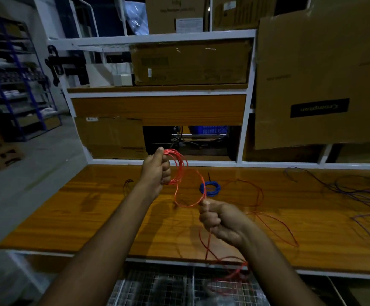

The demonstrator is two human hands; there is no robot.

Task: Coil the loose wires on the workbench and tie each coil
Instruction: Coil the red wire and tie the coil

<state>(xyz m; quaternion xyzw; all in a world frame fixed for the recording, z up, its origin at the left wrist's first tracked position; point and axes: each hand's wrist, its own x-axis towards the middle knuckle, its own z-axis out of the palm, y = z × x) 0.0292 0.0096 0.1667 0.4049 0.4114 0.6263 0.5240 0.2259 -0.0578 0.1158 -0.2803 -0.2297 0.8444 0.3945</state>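
Observation:
My left hand [156, 171] grips several loops of red wire [178, 168], held up above the wooden workbench [91, 208]. From the loops the red wire runs down to my right hand [220, 219], which grips it in a fist. Below that fist the wire trails over the bench's front edge and loops back onto the top. A small blue coil [210, 188] lies on the bench behind my hands, with a black tie [209, 176] sticking up beside it. A loose purple wire [360, 191] sprawls across the bench at the right.
A short dark wire end [127, 182] lies on the bench at the left. Cardboard boxes [320, 85] fill the white shelving behind the bench. A wire mesh rack [179, 286] sits below the front edge. Blue storage racks [18, 85] stand far left.

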